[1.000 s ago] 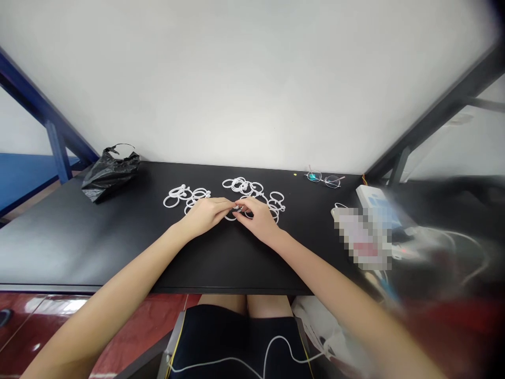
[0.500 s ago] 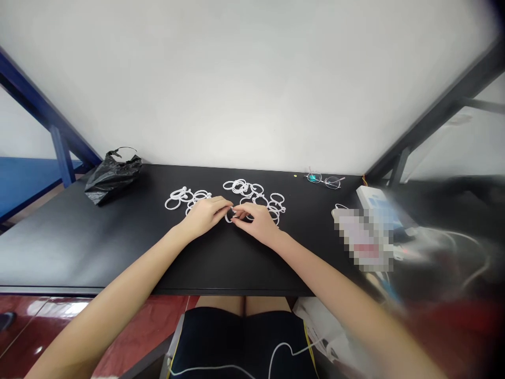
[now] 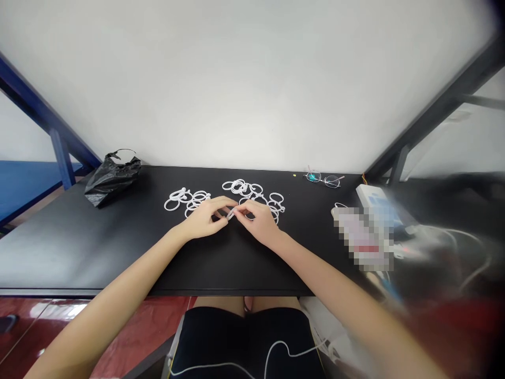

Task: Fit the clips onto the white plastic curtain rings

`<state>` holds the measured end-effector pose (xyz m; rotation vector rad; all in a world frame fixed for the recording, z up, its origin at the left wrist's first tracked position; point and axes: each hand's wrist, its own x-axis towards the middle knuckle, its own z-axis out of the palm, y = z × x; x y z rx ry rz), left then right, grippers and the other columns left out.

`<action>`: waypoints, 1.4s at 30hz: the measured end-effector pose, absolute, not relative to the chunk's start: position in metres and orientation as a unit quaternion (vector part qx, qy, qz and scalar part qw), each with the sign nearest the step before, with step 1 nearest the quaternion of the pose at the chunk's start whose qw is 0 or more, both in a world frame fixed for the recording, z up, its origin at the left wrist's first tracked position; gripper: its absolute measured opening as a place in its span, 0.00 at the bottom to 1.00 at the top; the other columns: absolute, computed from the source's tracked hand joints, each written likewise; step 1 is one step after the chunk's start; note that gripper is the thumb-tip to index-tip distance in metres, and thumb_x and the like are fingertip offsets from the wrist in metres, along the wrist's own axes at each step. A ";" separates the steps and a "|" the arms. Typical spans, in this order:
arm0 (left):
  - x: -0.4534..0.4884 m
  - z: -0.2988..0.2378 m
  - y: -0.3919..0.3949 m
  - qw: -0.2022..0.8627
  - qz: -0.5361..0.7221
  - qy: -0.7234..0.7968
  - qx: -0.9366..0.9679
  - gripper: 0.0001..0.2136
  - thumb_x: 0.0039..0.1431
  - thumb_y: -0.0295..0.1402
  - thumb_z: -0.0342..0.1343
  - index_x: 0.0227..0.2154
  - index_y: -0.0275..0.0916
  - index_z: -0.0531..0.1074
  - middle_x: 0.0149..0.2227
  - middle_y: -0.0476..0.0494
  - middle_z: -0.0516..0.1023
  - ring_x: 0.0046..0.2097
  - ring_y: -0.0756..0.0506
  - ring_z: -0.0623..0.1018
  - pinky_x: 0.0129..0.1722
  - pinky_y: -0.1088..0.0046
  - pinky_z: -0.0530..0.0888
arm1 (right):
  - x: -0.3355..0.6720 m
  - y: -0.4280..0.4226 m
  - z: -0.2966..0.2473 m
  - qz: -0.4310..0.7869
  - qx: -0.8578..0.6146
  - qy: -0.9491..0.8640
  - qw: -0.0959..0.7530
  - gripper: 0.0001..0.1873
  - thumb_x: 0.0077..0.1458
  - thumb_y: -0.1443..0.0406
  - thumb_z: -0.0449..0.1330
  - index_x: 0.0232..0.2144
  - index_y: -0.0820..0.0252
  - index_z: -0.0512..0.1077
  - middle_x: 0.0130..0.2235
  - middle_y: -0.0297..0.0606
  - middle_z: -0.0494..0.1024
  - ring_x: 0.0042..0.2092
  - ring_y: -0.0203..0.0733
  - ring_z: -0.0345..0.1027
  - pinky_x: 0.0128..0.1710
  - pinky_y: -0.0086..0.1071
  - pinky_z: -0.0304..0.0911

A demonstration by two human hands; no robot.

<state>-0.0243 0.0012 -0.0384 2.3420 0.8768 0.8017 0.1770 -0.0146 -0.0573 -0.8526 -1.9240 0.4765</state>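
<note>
Between my fingertips is a white ring (image 3: pixel 231 213), seen nearly edge-on and partly covered. My right hand (image 3: pixel 258 218) pinches it with thumb and fingers. From the other side my left hand (image 3: pixel 205 217) curls its thumb and fingers around the same ring. Behind my left hand lies a loose pile of white rings (image 3: pixel 172 203), some with small knobs. More white rings (image 3: pixel 256 189) spread out behind my right hand and are partly hidden by it. All the rings rest on a black table (image 3: pixel 236 263).
A black plastic bag (image 3: pixel 113 178) sits at the back left. Eyeglasses (image 3: pixel 331 181) lie at the back right. Nearer on the right are a white box (image 3: pixel 374 202), a blurred-out flat object (image 3: pixel 363 239) and white cables. A pale wall (image 3: pixel 252 89) rises behind the table.
My left thumb has moved down and away from the other fingers, and the ring between my hands has turned. My right fingers have closed in on it. The ring piles look unchanged.
</note>
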 end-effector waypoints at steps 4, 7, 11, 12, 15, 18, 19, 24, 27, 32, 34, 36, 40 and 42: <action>-0.024 -0.036 0.001 0.361 0.265 0.320 0.835 0.20 0.56 0.32 0.57 0.53 0.40 0.68 0.55 0.36 0.71 0.50 0.41 0.77 0.26 0.78 0.76 | 0.178 -0.013 -0.057 0.177 -0.355 -0.783 0.479 0.07 0.61 0.66 0.57 0.32 0.58 0.74 0.31 0.36 0.77 0.32 0.38 0.71 0.36 0.33 0.69; -0.024 -0.041 0.005 0.388 0.266 0.345 0.812 0.19 0.55 0.37 0.61 0.49 0.40 0.70 0.50 0.38 0.74 0.48 0.41 0.78 0.25 0.79 0.75 | 0.177 -0.014 -0.058 0.179 -0.347 -0.790 0.473 0.07 0.62 0.65 0.56 0.33 0.57 0.74 0.31 0.36 0.76 0.32 0.37 0.70 0.35 0.32 0.68; -0.025 -0.044 0.007 0.447 0.265 0.344 0.782 0.20 0.51 0.39 0.66 0.47 0.39 0.72 0.45 0.41 0.78 0.46 0.41 0.79 0.30 0.77 0.77 | 0.176 -0.017 -0.055 0.203 -0.329 -0.789 0.478 0.07 0.62 0.65 0.56 0.35 0.58 0.74 0.32 0.36 0.77 0.32 0.37 0.72 0.35 0.32 0.69; -0.025 -0.044 0.007 0.460 0.264 0.344 0.775 0.21 0.50 0.39 0.66 0.46 0.39 0.72 0.44 0.41 0.78 0.45 0.42 0.80 0.31 0.76 0.77 | 0.176 -0.018 -0.054 0.214 -0.326 -0.787 0.479 0.07 0.62 0.65 0.56 0.34 0.58 0.74 0.32 0.36 0.78 0.32 0.36 0.72 0.36 0.32 0.69; -0.024 -0.044 0.007 0.481 0.269 0.344 0.760 0.21 0.48 0.39 0.68 0.45 0.38 0.73 0.43 0.41 0.79 0.44 0.42 0.80 0.30 0.76 0.77 | 0.176 -0.019 -0.051 0.247 -0.326 -0.780 0.473 0.06 0.61 0.65 0.57 0.33 0.58 0.74 0.32 0.35 0.78 0.33 0.36 0.74 0.36 0.31 0.70; -0.023 -0.045 0.008 0.476 0.278 0.343 0.761 0.20 0.49 0.38 0.68 0.44 0.38 0.74 0.44 0.41 0.78 0.45 0.42 0.80 0.30 0.77 0.76 | 0.176 -0.018 -0.049 0.272 -0.330 -0.776 0.463 0.07 0.61 0.66 0.57 0.33 0.58 0.74 0.32 0.35 0.79 0.33 0.37 0.74 0.36 0.31 0.71; -0.023 -0.045 0.008 0.473 0.281 0.341 0.762 0.20 0.49 0.38 0.68 0.44 0.38 0.74 0.44 0.41 0.78 0.45 0.42 0.80 0.30 0.77 0.76 | 0.177 -0.018 -0.049 0.279 -0.332 -0.773 0.462 0.07 0.61 0.66 0.57 0.33 0.58 0.74 0.32 0.35 0.79 0.34 0.37 0.74 0.37 0.31 0.71; -0.025 -0.046 0.009 0.467 0.287 0.329 0.769 0.19 0.49 0.37 0.68 0.43 0.38 0.75 0.44 0.40 0.77 0.45 0.42 0.79 0.31 0.76 0.77 | 0.176 -0.019 -0.048 0.302 -0.345 -0.761 0.459 0.07 0.61 0.64 0.57 0.32 0.58 0.74 0.32 0.35 0.78 0.34 0.37 0.74 0.38 0.32 0.70; -0.026 -0.046 0.010 0.472 0.288 0.325 0.767 0.18 0.49 0.37 0.68 0.43 0.37 0.76 0.43 0.40 0.77 0.44 0.42 0.79 0.31 0.75 0.77 | 0.175 -0.020 -0.048 0.306 -0.351 -0.759 0.455 0.08 0.62 0.63 0.57 0.32 0.58 0.74 0.32 0.35 0.78 0.34 0.37 0.73 0.38 0.32 0.69; -0.026 -0.045 0.009 0.466 0.289 0.323 0.772 0.17 0.50 0.38 0.67 0.42 0.37 0.76 0.42 0.41 0.77 0.43 0.43 0.79 0.33 0.74 0.78 | 0.173 -0.021 -0.050 0.308 -0.355 -0.761 0.448 0.09 0.63 0.63 0.56 0.33 0.57 0.73 0.33 0.34 0.78 0.35 0.37 0.73 0.40 0.32 0.68; -0.026 -0.045 0.010 0.445 0.291 0.325 0.782 0.17 0.51 0.39 0.67 0.42 0.38 0.76 0.42 0.41 0.76 0.42 0.44 0.79 0.33 0.74 0.78 | 0.174 -0.019 -0.051 0.299 -0.352 -0.766 0.447 0.08 0.63 0.63 0.55 0.33 0.57 0.73 0.33 0.34 0.77 0.35 0.36 0.72 0.39 0.32 0.68; -0.026 -0.045 0.010 0.398 0.301 0.336 0.799 0.18 0.51 0.41 0.66 0.44 0.39 0.76 0.43 0.41 0.76 0.41 0.45 0.78 0.31 0.74 0.77 | 0.176 -0.017 -0.051 0.263 -0.347 -0.779 0.451 0.08 0.63 0.65 0.54 0.34 0.57 0.73 0.34 0.35 0.77 0.35 0.37 0.71 0.39 0.32 0.68; -0.032 -0.045 0.013 0.182 0.309 0.402 0.842 0.18 0.57 0.44 0.61 0.47 0.41 0.75 0.43 0.41 0.76 0.40 0.44 0.75 0.35 0.69 0.75 | 0.185 -0.010 -0.049 0.120 -0.363 -0.797 0.468 0.07 0.61 0.69 0.55 0.31 0.58 0.72 0.35 0.38 0.77 0.40 0.42 0.69 0.45 0.36 0.65; -0.037 -0.046 0.016 0.066 0.300 0.434 0.847 0.18 0.59 0.45 0.58 0.47 0.40 0.75 0.42 0.41 0.76 0.42 0.42 0.74 0.39 0.65 0.74 | 0.190 -0.006 -0.047 0.087 -0.405 -0.784 0.463 0.05 0.58 0.71 0.57 0.31 0.58 0.71 0.36 0.39 0.78 0.41 0.44 0.68 0.45 0.37 0.65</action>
